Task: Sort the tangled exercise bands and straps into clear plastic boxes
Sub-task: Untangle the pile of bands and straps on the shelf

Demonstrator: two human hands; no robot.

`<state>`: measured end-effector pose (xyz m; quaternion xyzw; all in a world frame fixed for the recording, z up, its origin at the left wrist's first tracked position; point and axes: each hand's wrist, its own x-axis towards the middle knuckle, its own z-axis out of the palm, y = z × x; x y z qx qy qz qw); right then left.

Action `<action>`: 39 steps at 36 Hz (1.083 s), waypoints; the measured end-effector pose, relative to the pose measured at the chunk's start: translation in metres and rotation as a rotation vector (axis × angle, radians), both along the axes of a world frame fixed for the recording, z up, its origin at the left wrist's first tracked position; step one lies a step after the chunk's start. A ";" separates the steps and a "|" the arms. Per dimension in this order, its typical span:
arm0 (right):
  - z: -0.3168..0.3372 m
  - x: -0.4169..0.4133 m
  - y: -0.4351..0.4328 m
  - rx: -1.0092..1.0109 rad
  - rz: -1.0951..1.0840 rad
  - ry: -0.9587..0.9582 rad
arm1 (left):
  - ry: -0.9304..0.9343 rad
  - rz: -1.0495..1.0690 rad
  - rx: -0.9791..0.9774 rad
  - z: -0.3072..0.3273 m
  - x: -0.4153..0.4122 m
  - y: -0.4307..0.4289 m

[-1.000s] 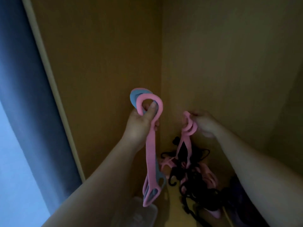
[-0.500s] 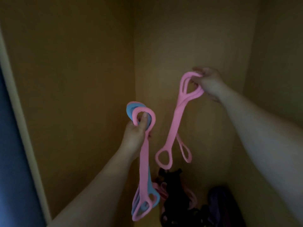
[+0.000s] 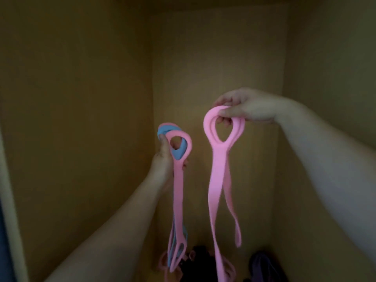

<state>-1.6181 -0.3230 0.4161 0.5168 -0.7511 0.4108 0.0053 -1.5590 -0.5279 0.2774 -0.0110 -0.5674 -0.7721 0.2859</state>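
Head view: a bundle of pink and blue bands (image 3: 179,190) is gripped near its top loops by the curled left hand (image 3: 162,162). A pink band (image 3: 217,180) is pinched at its upper loop by the right hand (image 3: 250,104), hanging just beside the bundle above a dark tangled pile (image 3: 200,259).

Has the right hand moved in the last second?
Yes. The right hand, gripping the pink band, has risen well above the tangled pile it was just over.
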 end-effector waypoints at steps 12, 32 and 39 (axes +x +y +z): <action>-0.038 0.020 -0.051 0.006 -0.015 0.115 | 0.150 -0.352 -0.108 -0.015 0.014 0.023; -0.090 0.010 -0.073 -0.244 0.032 -0.338 | 0.037 -0.351 -0.235 -0.031 0.038 0.011; -0.109 0.009 -0.077 -0.240 0.064 -0.350 | -0.018 -0.301 -0.206 -0.049 0.048 0.010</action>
